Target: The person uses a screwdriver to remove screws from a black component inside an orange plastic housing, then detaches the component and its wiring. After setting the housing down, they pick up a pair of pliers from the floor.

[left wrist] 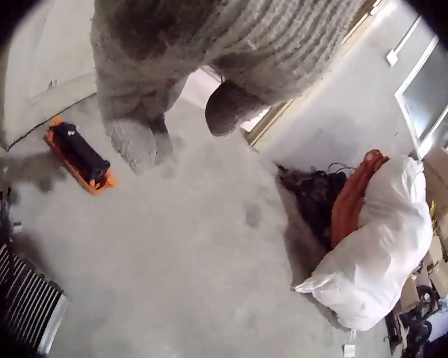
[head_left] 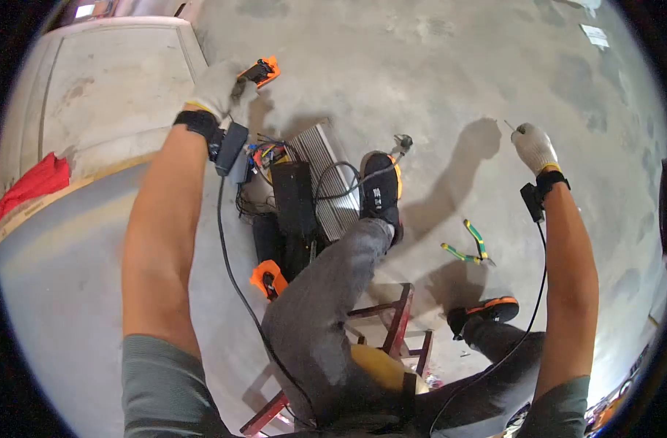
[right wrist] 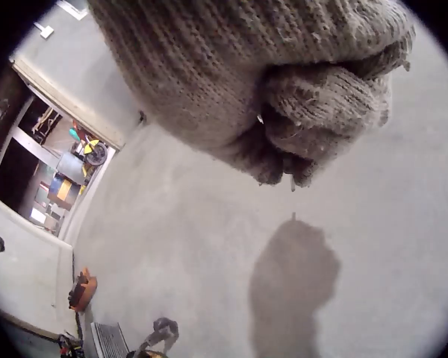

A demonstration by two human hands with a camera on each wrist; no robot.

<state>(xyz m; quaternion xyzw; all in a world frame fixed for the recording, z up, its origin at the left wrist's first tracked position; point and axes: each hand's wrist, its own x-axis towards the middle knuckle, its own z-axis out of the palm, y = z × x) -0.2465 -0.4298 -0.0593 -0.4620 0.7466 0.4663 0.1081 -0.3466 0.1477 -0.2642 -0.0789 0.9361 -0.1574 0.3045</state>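
Observation:
My left hand (head_left: 224, 86), in a pale knit glove with dark stains, is held out over the floor at upper left. In the left wrist view its thumb and fingers (left wrist: 134, 142) are spread apart with nothing between them. Just past it lies an orange-and-black tool part (head_left: 260, 71) on the concrete. My gloved right hand (head_left: 535, 148) is raised at the right, its fingers curled tightly round a thin metal rod (head_left: 509, 125). Only the rod's tip (right wrist: 293, 185) pokes out below the fist in the right wrist view; the rest is hidden.
Green-and-yellow pliers (head_left: 468, 244) lie spread on the floor. A ribbed metal box (head_left: 322, 171) with cables and a black case (head_left: 293, 197) sits beside my left shoe (head_left: 381, 190). A dark red stool (head_left: 399, 321) is under me. A white sack (left wrist: 373, 246) stands farther off.

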